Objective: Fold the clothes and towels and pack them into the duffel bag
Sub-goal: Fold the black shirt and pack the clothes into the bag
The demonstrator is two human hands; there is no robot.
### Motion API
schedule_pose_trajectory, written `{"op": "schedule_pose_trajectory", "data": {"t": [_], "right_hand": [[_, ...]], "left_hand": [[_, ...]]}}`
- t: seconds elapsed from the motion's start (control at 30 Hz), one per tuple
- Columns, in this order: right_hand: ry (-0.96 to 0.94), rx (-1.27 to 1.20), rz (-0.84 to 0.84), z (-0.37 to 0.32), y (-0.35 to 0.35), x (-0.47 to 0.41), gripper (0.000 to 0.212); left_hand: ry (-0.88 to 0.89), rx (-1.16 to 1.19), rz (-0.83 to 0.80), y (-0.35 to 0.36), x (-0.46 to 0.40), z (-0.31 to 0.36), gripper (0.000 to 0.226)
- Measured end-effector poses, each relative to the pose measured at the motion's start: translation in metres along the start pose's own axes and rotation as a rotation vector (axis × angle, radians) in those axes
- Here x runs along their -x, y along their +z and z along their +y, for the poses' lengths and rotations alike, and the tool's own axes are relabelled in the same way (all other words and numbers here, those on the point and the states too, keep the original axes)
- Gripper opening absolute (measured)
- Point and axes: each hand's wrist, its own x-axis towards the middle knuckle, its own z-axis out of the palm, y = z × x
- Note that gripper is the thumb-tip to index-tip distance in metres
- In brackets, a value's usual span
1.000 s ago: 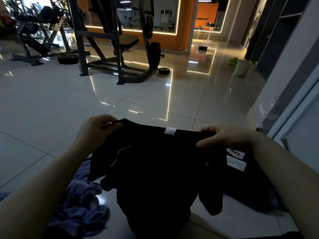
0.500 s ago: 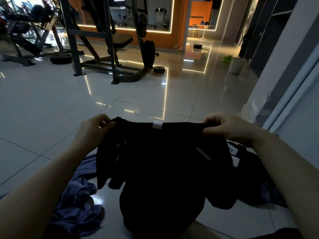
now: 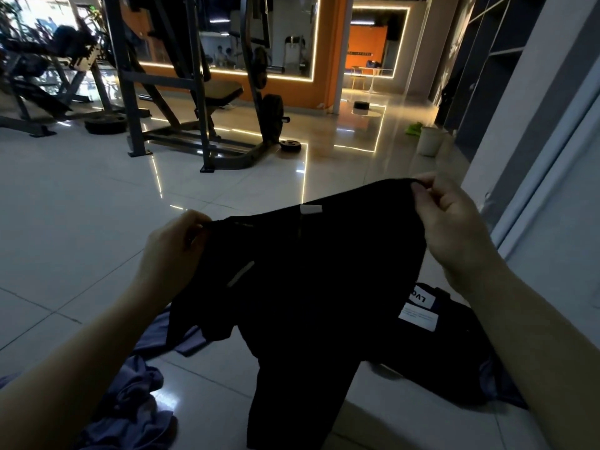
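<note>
A black garment (image 3: 311, 287) with a white tag at its top edge hangs in front of me above the floor. My left hand (image 3: 172, 254) pinches its top left corner. My right hand (image 3: 451, 232) pinches its top right corner, held higher, so the top edge slants. A dark duffel bag (image 3: 454, 345) with white labels lies on the floor at the right, partly hidden behind the garment. A crumpled purple cloth (image 3: 136, 404) lies on the floor at the lower left.
Glossy white floor tiles (image 3: 81, 222) stretch ahead. A weight bench and rack (image 3: 201, 102) stand at the back left with loose weight plates (image 3: 290, 145). A pale bucket (image 3: 430, 141) sits at the back right. A wall and door frame (image 3: 535, 177) close off the right side.
My right hand has lifted its corner of the black garment and moved right, stretching and tilting the top edge. The view has tipped up a little.
</note>
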Motion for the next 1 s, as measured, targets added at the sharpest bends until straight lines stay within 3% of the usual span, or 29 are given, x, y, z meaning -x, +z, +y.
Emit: {"op": "schedule_pose_trajectory", "data": {"t": [0.1, 0.17, 0.27, 0.33, 0.4, 0.47, 0.53, 0.63, 0.67, 0.7, 0.77, 0.83, 0.93, 1.0], "right_hand": [[0.319, 0.21, -0.166, 0.024, -0.004, -0.001, 0.023], [0.372, 0.266, -0.208, 0.027, -0.01, -0.002, 0.028], [0.215, 0.135, -0.153, 0.009, -0.02, -0.005, 0.021], [0.122, 0.144, -0.175, 0.002, -0.024, -0.005, 0.018], [0.117, 0.399, -0.268, 0.012, -0.021, -0.003, 0.016], [0.119, 0.802, -0.34, 0.028, -0.016, -0.004, 0.021], [-0.036, 0.914, -0.182, 0.033, -0.01, -0.006, 0.029], [-0.482, 0.762, 0.253, 0.014, -0.007, -0.006, 0.038], [-0.531, 0.73, 0.289, 0.009, -0.008, -0.005, 0.037], [-0.501, 0.743, 0.264, 0.012, -0.009, -0.006, 0.038], [-0.255, 0.904, 0.032, 0.027, -0.01, -0.008, 0.044], [-0.106, 0.993, -0.145, 0.037, -0.011, -0.007, 0.044], [-0.298, 0.841, 0.003, 0.027, -0.012, -0.004, 0.045], [-0.321, 0.79, -0.026, 0.023, -0.016, -0.003, 0.043]], "left_hand": [[-0.031, -0.051, -0.04, 0.014, 0.006, -0.005, 0.011], [-0.05, -0.017, 0.056, 0.013, 0.002, -0.002, 0.011], [-0.054, 0.066, 0.246, -0.001, -0.008, 0.007, 0.015], [-0.065, 0.055, 0.199, -0.002, -0.009, 0.003, 0.016], [-0.09, -0.021, 0.096, 0.003, -0.005, -0.006, 0.015], [-0.058, -0.066, 0.112, 0.007, -0.004, -0.01, 0.014], [-0.04, -0.009, 0.263, 0.001, -0.011, -0.001, 0.015], [0.067, 0.093, 0.478, -0.014, -0.024, 0.016, 0.018], [0.112, 0.065, 0.469, -0.015, -0.024, 0.017, 0.018], [0.128, 0.015, 0.415, -0.013, -0.022, 0.015, 0.017], [0.105, -0.093, 0.257, -0.001, -0.014, 0.005, 0.013], [0.089, -0.127, 0.207, 0.008, -0.011, -0.005, 0.011], [0.047, -0.065, 0.331, 0.005, -0.016, -0.007, 0.013], [0.06, -0.053, 0.355, 0.003, -0.017, -0.01, 0.014]]}}
